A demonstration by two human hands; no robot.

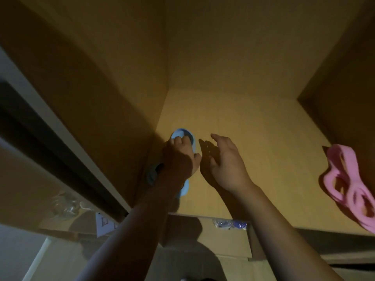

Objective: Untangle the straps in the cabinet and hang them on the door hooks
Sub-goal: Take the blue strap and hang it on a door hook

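Note:
A light blue strap (183, 136) with loop holes lies on the cabinet shelf (253, 138) against the left wall. My left hand (180, 157) rests on top of it with fingers curled over its upper loop; the strap's lower end shows below my wrist. Just to the right, my right hand (225, 161) hovers above the shelf with relaxed fingers, holding nothing. A pink strap (345, 185) with several loop holes hangs at the right edge of the view, in front of the cabinet's right side.
The cabinet's left wall (113, 82) and back wall (233, 47) close in the shelf. A door panel (40, 179) with clear hooks (67, 205) stands at the left. Small clear and blue items (231, 224) sit below the shelf edge.

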